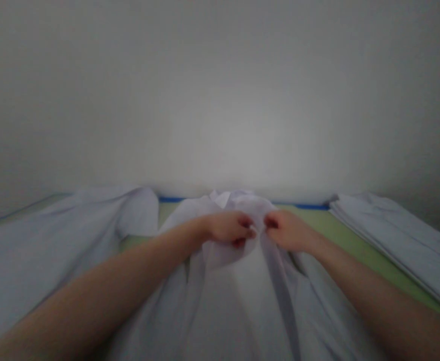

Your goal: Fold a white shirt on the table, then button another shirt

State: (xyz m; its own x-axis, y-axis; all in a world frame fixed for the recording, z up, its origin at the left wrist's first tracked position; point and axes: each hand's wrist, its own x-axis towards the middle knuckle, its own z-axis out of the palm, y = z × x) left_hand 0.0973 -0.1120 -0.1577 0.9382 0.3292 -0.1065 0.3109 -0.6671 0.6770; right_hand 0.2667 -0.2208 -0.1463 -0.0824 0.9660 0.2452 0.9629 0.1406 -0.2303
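A white garment [242, 281] lies spread in front of me on a green table [358, 248]. Both hands meet at its far end, close together. My left hand [229, 228] is closed, fingers pinched on a bunched fold of the white cloth. My right hand [287, 230] is closed too, gripping the same cloth just to the right. The picture is dim and soft, so the garment's details are hard to make out.
A pile of loose white cloth [65, 230] covers the left side. A neat stack of folded white cloth [396, 240] lies at the right. A blue strip [310, 205] runs along the table's far edge under a bare white wall [220, 100].
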